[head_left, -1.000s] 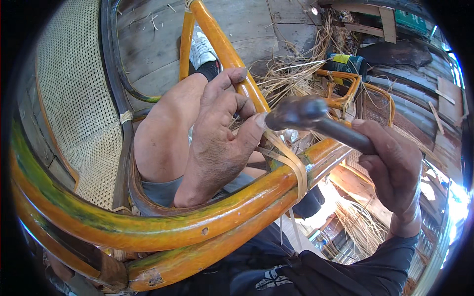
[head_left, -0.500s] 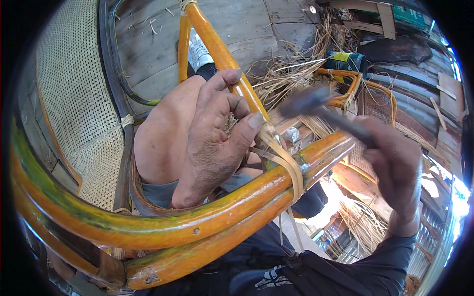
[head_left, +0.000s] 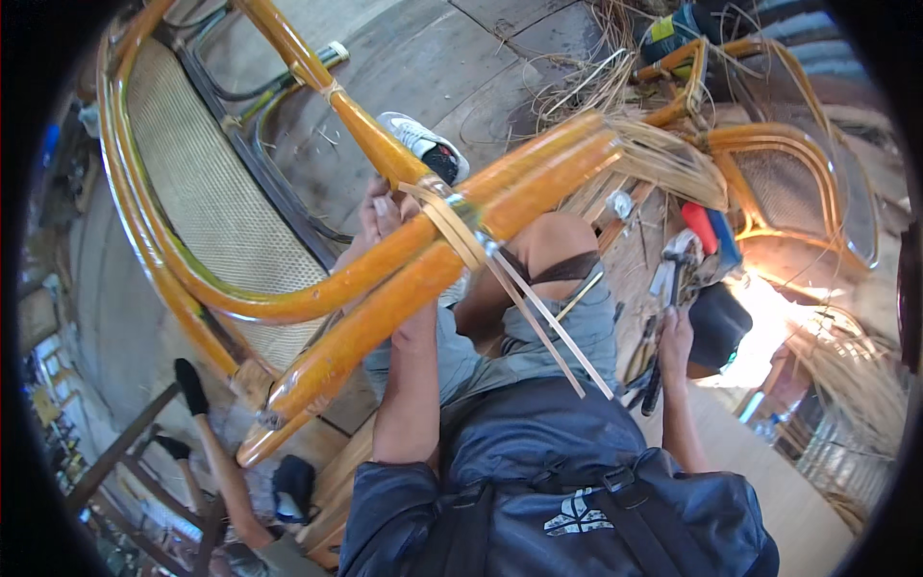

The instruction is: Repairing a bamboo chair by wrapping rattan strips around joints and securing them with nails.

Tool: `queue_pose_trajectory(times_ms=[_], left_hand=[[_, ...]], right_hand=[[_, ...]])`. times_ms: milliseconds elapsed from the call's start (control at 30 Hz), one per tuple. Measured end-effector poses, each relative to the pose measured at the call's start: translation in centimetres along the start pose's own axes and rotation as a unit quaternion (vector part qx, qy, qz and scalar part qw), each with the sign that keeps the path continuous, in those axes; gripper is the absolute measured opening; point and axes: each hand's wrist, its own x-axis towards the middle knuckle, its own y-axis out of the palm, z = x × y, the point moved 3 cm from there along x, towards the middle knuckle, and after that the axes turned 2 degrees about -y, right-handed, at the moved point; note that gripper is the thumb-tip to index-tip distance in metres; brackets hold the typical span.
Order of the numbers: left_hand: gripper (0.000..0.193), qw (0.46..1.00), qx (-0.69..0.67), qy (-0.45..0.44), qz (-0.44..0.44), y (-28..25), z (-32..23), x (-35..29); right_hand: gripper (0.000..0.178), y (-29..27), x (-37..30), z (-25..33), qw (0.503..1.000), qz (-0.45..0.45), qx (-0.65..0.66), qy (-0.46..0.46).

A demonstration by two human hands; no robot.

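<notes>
A glossy orange rattan chair frame with doubled, curved poles slants across the view above my lap. Pale binding strips wrap the joint where a single pole meets the doubled ones; two loose strip ends hang toward my lap. My left hand is closed against the far side of the frame beside this joint, its fingers curled at the pole and partly hidden. Low on the right, my right hand grips a hammer by its dark handle, head up, beside other tools.
A woven cane panel in a dark frame stands at left. Loose cane strands lie at the back, with another rattan piece at right. A red-handled object lies near the hammer. Another person's legs show lower left.
My right hand has lowered the hammer from beside the joint to the right side. My left hand has gone from above the joint to behind the frame. The view has shifted and the frame tilted.
</notes>
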Motion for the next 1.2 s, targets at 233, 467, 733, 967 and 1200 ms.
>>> queue_pose_trajectory(times_ms=[233,467,733,967,1200], left_hand=[[0.022,0.755,0.617,-0.110,0.194,3.0,-3.5,-11.0],[0.042,0.460,0.814,0.338,0.110,10.0,-13.2,-11.3],[0.052,0.392,0.874,0.263,0.116,10.5,-11.9,-7.7],[0.050,0.398,0.884,0.229,0.083,11.0,-11.6,-7.0],[0.050,0.407,0.872,0.255,0.098,10.9,-11.3,-7.0]], right_hand=[[0.027,3.3,-6.7,-6.4,0.993,0.043,-0.107,0.012],[0.027,5.9,-7.5,-9.4,0.993,0.096,-0.068,-0.014],[0.034,5.5,-7.5,-8.5,0.999,0.020,-0.030,-0.007],[0.030,3.4,-5.2,-4.1,0.991,-0.062,0.072,-0.098],[0.021,2.8,-3.1,7.3,0.948,-0.034,0.191,-0.254]])
